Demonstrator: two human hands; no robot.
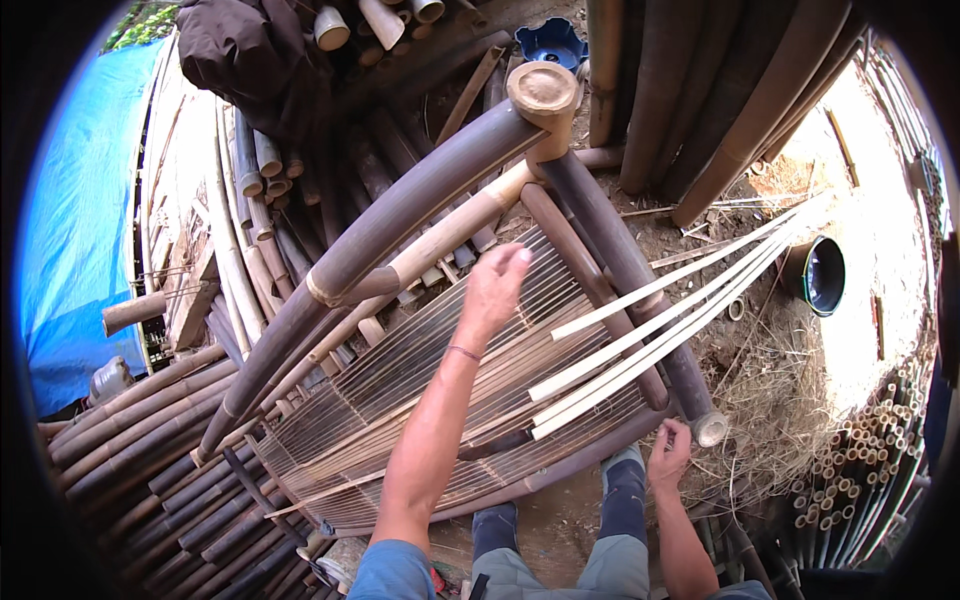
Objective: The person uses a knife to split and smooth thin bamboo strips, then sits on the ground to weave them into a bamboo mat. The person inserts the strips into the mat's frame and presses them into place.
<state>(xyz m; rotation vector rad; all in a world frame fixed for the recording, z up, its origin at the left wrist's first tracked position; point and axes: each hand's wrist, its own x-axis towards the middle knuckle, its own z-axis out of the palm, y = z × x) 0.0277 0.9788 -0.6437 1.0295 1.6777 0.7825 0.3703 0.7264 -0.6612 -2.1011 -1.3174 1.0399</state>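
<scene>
A dark bamboo bench frame (420,175) stands tilted in front of me, with a seat of thin split-bamboo slats (375,415). My left hand (492,290) is over the far part of the slats, fingers curled closed; what they hold, if anything, is hidden. My right hand (670,455) is closed in a pinch beside the near right corner, close to the cut end of a bamboo pole (710,429). Nothing can be made out between its fingers. Several pale bamboo strips (640,355) rest across the frame's right rail, their near ends above the slats.
Stacked bamboo poles (150,420) fill the left side, beside a blue tarp (85,220). Thick poles (740,90) lean at the back right. On the right are a black bucket (822,277) and bundled thin bamboo (860,460). A blue basin (552,42) sits behind the frame.
</scene>
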